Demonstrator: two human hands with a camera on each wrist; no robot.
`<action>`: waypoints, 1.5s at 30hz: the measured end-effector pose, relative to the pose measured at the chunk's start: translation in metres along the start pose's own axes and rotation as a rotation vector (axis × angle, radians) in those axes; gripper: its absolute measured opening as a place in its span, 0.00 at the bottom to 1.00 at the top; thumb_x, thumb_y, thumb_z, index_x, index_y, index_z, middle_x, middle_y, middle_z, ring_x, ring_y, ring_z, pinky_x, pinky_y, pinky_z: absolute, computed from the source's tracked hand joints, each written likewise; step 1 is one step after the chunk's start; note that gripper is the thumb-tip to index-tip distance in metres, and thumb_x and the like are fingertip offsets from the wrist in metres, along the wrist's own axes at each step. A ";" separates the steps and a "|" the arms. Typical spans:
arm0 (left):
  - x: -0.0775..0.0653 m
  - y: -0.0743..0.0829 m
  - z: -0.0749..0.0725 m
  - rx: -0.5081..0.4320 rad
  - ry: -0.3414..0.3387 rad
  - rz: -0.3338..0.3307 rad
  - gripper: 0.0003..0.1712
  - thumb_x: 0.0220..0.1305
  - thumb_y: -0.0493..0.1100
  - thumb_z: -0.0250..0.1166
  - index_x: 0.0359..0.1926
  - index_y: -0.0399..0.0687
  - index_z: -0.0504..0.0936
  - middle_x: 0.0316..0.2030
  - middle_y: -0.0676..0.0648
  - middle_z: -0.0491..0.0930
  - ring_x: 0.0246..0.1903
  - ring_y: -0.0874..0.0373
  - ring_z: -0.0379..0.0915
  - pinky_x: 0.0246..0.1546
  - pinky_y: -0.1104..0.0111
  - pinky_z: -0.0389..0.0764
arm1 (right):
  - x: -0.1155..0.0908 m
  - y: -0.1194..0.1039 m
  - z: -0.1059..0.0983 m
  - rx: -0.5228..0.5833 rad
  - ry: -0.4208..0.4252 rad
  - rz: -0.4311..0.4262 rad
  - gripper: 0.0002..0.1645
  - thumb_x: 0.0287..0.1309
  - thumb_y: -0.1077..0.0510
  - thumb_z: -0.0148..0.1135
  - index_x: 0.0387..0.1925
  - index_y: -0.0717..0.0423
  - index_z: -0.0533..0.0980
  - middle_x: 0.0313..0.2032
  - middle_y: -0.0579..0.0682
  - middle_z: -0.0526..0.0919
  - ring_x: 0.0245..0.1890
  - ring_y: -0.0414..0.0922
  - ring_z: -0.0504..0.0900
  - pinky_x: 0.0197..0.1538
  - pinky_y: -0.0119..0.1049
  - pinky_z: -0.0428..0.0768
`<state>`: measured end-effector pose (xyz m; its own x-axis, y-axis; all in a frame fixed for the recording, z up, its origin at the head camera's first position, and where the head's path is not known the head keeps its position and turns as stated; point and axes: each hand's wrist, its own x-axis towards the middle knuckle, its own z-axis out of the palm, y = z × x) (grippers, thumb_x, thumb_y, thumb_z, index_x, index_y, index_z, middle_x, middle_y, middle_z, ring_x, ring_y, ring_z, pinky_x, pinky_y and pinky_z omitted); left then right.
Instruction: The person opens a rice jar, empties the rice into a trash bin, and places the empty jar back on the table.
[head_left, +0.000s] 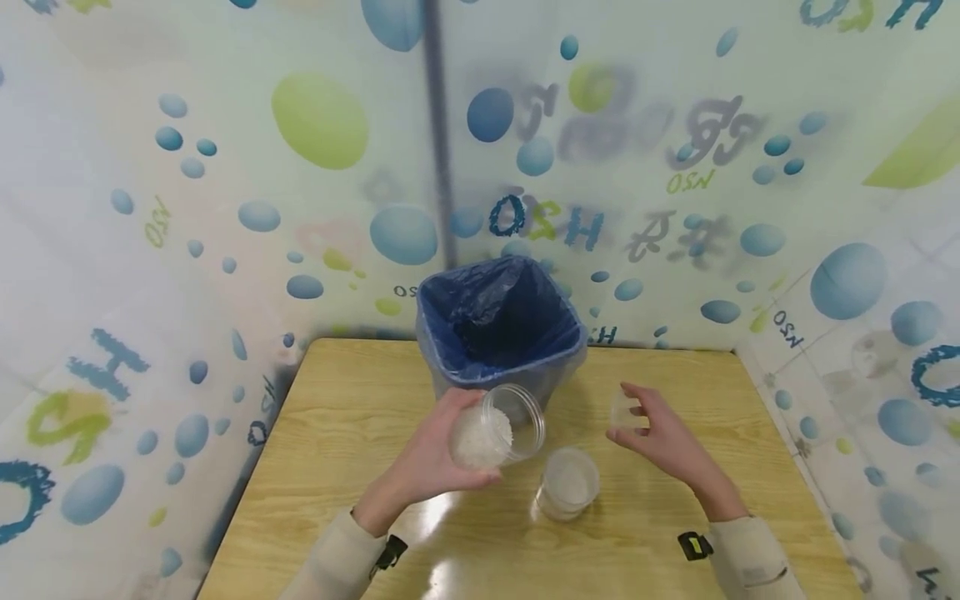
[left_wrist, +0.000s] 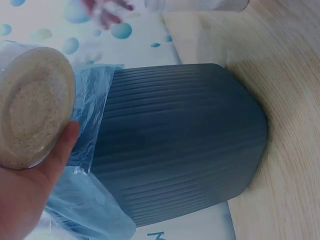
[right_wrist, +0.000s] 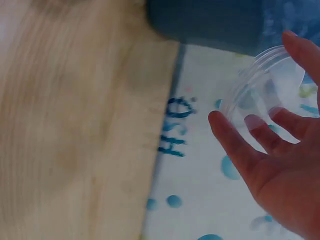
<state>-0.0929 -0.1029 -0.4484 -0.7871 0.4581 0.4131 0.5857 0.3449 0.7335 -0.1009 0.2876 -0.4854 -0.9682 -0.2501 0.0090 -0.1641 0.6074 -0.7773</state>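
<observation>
My left hand (head_left: 429, 460) grips a clear plastic jar (head_left: 480, 440) partly filled with white, rice-like grains. The jar is tilted, its open mouth turned to the right, in front of the bin. In the left wrist view the round base of the jar (left_wrist: 36, 102) faces the camera, with the thumb along its edge. A second clear jar (head_left: 568, 483) stands upright on the table between the hands, to the lower right of the tilted one. To the right of it, my right hand (head_left: 663, 433) holds a thin, clear round lid (right_wrist: 245, 87) by its rim, between thumb and fingers.
A bin (left_wrist: 185, 135) lined with a blue plastic bag (head_left: 450, 333) stands at the back of the wooden table (head_left: 345, 400). Curtain-like walls (head_left: 322, 200) printed with blue and green dots and letters rise behind and on both sides.
</observation>
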 end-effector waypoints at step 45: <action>-0.002 -0.008 -0.081 0.031 0.303 -0.149 0.52 0.36 0.42 0.86 0.66 0.42 0.72 0.57 0.44 0.78 0.52 0.53 0.72 0.48 0.61 0.74 | -0.005 0.084 0.024 -0.466 -0.159 0.293 0.59 0.60 0.37 0.71 0.70 0.80 0.58 0.61 0.86 0.63 0.57 0.84 0.67 0.57 0.74 0.69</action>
<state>-0.1118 -0.1724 -0.4114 -0.8835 0.1375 0.4478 0.4617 0.4167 0.7831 -0.1057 0.3218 -0.5659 -0.9513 -0.1098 -0.2881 0.0059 0.9278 -0.3731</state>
